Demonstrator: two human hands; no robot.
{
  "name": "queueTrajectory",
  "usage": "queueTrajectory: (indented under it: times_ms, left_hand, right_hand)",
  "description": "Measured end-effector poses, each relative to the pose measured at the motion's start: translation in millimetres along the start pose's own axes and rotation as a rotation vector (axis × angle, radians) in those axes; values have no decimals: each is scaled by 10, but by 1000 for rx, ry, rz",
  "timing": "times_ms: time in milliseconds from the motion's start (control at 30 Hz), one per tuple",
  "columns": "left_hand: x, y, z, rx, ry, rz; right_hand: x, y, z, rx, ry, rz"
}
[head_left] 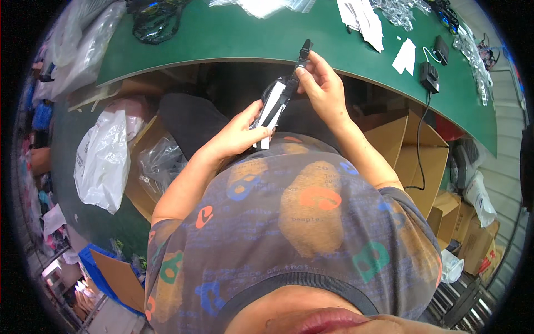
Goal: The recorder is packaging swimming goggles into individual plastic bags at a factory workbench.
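Just in front of the green table's edge, my left hand (243,131) is closed round a dark bundle (271,109) with white paper-like strips along it. Its exact kind is not clear. The bundle is held tilted, its upper end leaning to the right. My right hand (324,89) pinches a black strap-like end at the top of the bundle, thumb against the fingers. A black buckle-like piece (305,49) sticks up past those fingertips. Part of the bundle's lower end is hidden behind my left fingers.
The green table (222,39) carries white papers (362,23), a black bag (156,25) and a black charger-like box (429,75) whose cable hangs down. Open cardboard boxes (414,145) stand at my right. A white plastic bag (104,158) lies at my left.
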State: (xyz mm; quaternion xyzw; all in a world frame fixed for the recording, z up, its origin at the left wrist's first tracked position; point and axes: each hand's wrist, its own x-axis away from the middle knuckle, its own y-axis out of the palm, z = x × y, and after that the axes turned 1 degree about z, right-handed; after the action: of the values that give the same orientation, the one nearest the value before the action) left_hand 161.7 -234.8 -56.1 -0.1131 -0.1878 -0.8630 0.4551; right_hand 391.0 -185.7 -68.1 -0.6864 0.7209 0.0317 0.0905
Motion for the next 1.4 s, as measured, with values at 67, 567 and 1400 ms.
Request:
queueTrajectory:
  times_ms: [67,567,1400]
  left_hand:
    - [-21,-64,-10,-8,16,-28]
    - [358,-492,224,30,-298,-183]
    - [423,-549,4,576,-396,-252]
  right_hand:
    - [20,4,-8,-104,30,-30]
    - [295,307,-5,-467,634,-224]
    - [-73,349,-231,553,-999,-1005]
